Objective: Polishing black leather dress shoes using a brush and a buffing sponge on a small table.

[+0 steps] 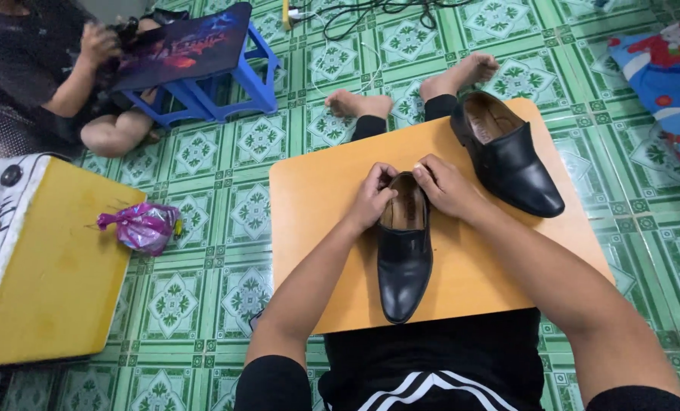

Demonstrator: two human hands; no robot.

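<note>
A black leather slip-on shoe (404,262) lies on an orange board (317,228) across my lap, toe pointing toward me. My left hand (372,199) grips the left side of its heel opening, fingers curled over the rim. My right hand (444,186) holds the right side of the same opening, thumb at the back edge. A second black shoe (511,156) rests on the board's far right corner, apart from both hands, its tan lining visible.
A yellow board (58,266) lies at left with a crumpled purple plastic bag (143,226) on its corner. Another person (43,72) sits at far left by a blue stool (218,84). Cables (355,15) trail across the green tiled floor. My bare feet (416,87) stick out beyond the board.
</note>
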